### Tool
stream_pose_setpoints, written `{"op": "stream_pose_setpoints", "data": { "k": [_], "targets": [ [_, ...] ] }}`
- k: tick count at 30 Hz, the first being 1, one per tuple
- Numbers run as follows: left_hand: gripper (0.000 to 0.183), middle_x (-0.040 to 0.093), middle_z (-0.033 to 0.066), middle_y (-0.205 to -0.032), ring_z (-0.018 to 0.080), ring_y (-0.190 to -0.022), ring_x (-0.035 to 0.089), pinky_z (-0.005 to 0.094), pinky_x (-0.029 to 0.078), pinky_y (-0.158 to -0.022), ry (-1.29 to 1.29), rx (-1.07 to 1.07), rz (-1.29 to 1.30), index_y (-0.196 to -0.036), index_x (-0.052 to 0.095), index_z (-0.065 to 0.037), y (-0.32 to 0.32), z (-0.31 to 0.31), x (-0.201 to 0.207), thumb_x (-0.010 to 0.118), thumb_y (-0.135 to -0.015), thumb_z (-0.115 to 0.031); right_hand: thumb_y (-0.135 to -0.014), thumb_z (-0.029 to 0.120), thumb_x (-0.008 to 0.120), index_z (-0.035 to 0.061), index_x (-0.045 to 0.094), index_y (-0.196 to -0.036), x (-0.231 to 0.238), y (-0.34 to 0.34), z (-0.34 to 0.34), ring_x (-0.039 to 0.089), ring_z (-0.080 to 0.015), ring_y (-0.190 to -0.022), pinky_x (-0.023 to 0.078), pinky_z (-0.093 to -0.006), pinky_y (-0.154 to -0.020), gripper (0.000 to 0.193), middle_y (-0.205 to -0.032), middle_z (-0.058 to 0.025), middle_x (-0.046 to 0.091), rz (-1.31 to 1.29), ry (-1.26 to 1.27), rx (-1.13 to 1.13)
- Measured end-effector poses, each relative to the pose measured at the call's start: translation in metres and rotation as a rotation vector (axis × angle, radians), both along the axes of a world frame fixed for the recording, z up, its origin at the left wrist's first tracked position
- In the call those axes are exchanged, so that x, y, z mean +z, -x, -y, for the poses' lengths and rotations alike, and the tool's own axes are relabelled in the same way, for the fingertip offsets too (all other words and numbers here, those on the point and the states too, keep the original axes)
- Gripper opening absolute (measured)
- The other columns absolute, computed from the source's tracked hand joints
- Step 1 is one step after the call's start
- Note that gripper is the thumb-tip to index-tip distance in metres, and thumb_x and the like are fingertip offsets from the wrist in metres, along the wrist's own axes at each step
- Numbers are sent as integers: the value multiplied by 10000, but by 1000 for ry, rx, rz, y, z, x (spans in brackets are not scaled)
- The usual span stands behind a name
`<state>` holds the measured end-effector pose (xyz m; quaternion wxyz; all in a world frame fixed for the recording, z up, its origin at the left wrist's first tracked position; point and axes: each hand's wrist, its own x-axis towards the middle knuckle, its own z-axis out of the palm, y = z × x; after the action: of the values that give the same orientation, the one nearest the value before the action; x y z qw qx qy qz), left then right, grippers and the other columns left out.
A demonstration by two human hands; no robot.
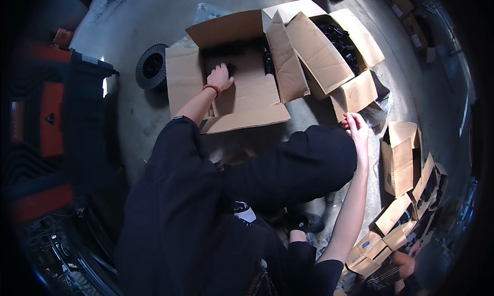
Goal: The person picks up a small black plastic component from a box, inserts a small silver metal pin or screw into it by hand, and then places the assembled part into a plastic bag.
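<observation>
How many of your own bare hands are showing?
2: the bare left hand, inside the open brown cardboard box, and the bare right hand, beside the black-clothed bent knee.

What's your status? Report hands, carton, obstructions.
Left hand inside open carton, at small black piece. Right hand by neighbouring carton's flap, nothing visible in it. Open carton's flaps spread outward, none over the opening.

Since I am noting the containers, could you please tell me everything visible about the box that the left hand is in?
The box is brown, apparently corrugated cardboard, standing on the floor with its flaps open, the right one beside another box. Dark pieces lie along its right side; its far end looks dark. The left hand is inside, near the left wall, at a dark item; whether it touches cardboard is unclear.
</observation>
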<state>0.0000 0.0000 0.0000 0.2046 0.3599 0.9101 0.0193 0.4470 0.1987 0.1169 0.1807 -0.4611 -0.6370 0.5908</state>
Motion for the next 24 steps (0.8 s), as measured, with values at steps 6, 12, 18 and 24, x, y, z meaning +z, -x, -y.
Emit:
{"op": "stream_pose_setpoints", "data": {
  "k": [6, 12, 18, 24],
  "targets": [
    [603, 602, 312, -1148, 418, -1106, 593, 438, 489, -941, -187, 155, 360, -1224, 435, 90, -8, -61, -9, 615, -766, -260, -974, 282, 577, 51, 652, -1070, 5, -40, 41, 593, -83, -789, 461, -220, -667, 261, -865, -24, 632, 49, -33, -89],
    [366, 673, 176, -741, 272, -699, 689, 368, 526, -644, -200, 305, 556, -830, 623, 63, -50, -126, -4, 585, -791, -299, -975, 287, 575, 8, 641, -1087, 4, -92, 62, 583, -89, -770, 456, -220, -652, 307, -846, -29, 620, 41, 67, -312],
    [394, 679, 242, -1009, 341, -913, 685, 395, 545, -813, -299, 397, 408, -1064, 663, 26, -37, -121, -37, 607, -812, -272, -978, 256, 565, 3, 641, -1072, -9, -119, 76, 581, -81, -742, 453, -211, -629, 280, -834, -34, 623, 61, 119, -237],
    [234, 628, 149, -686, 202, -605, 642, 375, 487, -576, -882, 109, 411, -931, 554, 24, -66, -96, 39, 560, -918, -210, -982, 256, 557, 19, 642, -1065, -2, -142, 85, 592, -77, -762, 466, -208, -630, 265, -841, -22, 627, 49, 70, -294]
  ]
}}
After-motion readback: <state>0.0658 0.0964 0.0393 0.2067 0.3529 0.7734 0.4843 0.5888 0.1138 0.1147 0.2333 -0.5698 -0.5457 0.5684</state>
